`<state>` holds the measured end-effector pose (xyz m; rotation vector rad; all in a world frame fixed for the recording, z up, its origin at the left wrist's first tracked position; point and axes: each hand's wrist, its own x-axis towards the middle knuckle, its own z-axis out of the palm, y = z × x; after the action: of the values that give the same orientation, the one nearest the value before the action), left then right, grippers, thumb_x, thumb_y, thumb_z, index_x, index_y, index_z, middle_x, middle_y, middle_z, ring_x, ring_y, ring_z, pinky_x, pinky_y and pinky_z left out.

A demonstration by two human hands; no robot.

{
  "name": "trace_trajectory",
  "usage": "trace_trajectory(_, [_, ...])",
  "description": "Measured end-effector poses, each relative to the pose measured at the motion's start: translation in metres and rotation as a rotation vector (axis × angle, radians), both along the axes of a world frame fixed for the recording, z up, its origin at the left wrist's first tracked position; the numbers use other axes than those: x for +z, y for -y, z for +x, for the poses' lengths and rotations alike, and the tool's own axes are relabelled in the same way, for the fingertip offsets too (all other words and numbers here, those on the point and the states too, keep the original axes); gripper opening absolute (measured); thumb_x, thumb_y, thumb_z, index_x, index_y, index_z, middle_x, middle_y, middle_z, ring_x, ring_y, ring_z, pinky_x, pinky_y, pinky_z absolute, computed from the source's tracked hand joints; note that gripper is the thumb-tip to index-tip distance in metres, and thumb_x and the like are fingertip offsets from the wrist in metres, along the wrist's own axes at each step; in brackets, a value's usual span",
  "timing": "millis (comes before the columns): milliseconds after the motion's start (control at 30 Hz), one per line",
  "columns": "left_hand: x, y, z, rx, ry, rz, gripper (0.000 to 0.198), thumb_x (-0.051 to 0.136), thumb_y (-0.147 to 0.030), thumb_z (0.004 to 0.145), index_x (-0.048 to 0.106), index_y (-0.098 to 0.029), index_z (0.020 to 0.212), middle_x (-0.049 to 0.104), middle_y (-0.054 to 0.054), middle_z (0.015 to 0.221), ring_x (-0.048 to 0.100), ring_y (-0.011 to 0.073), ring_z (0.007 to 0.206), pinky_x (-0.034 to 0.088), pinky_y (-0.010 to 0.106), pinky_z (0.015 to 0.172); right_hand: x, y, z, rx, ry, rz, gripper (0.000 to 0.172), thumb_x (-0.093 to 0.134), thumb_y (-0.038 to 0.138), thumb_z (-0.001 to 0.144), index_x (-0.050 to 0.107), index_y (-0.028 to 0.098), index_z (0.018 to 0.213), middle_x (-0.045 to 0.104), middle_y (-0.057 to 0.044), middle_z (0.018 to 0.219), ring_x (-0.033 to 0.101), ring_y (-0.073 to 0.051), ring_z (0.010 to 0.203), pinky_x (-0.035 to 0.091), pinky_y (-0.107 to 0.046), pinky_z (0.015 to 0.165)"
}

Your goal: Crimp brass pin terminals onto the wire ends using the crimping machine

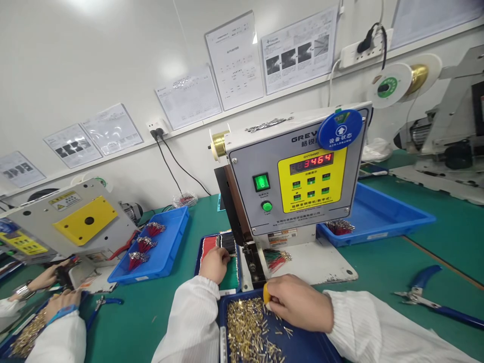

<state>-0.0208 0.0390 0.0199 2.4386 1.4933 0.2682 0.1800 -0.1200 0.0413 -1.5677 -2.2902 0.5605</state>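
The right hand (300,302) lies at about 5 o'clock in the view. Its fingers are curled tight, and thumb and forefinger pinch a small yellow piece (266,293) at the hand's 9 o'clock edge. Loose brass terminals (245,330) are heaped at 7 o'clock from it in a blue tray (302,348).

The left hand (215,263) is near centre, at 10 o'clock from the right. Its fingers bend down over black wires (228,243) in a second tray (197,257). The fingertips are hidden, so I cannot tell whether they grip anything.

At 12 o'clock from both hands stands the press (295,171) (its counter reads 3464). A fan of red and green wires (278,259) lies on its base, just beside the right hand at its 11 o'clock.

At 3 o'clock lie blue-handled pliers (423,297). At 9 o'clock a bin (166,252) holds red bundles, and at 8 o'clock a co-worker's hand (62,301) rests beside what looks like more terminals.
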Motion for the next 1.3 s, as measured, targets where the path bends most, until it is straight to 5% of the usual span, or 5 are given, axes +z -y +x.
trace_trajectory(1300, [-0.0005,-0.0007,-0.0008,-0.027,0.015,0.006,0.01,0.057,-0.013,0.081,0.065,-0.018,0.079,0.064,0.004,0.087,0.06,0.0167,0.084,0.042,0.026,0.074,-0.0053,0.0003,-0.0006,0.005,0.003,0.017,0.009,0.056,0.02,0.077,0.064,0.018,0.073,0.067,-0.003,0.077,0.06,-0.019,0.07,0.036,-0.027,0.062])
